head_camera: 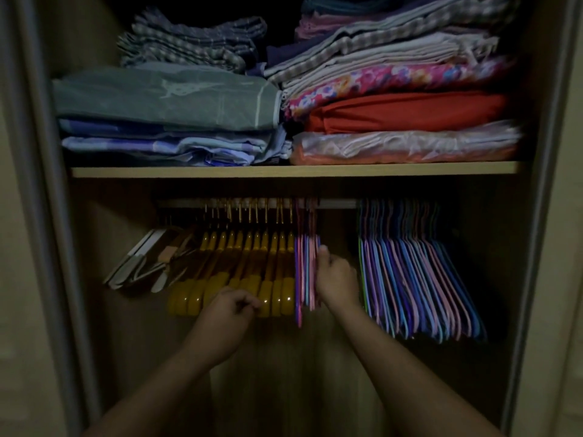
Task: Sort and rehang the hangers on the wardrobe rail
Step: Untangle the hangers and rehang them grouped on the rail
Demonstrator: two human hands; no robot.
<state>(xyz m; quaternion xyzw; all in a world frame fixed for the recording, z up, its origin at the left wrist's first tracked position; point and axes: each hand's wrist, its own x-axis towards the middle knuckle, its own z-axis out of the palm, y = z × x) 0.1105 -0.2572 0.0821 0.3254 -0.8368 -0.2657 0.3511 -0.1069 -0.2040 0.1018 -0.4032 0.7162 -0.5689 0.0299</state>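
Hangers: right hand [337, 275] grips the thin pink-blue ones [305, 272], left hand [232, 305] curls on yellow ones [274, 279].

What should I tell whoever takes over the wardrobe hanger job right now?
Left hand: fingers curled at the lower ends of the yellow hangers; whether it grips one is unclear.
Right hand: holds the small bunch of pink and purple hangers, which hangs on the rail right beside the yellow ones.
Done: yellow hangers grouped together left of centre; a large bunch of thin coloured hangers hangs at the right, across a gap of bare rail.
Left: mixed pale and dark hangers at the far left look unsorted; the small bunch probably belongs with the large one.
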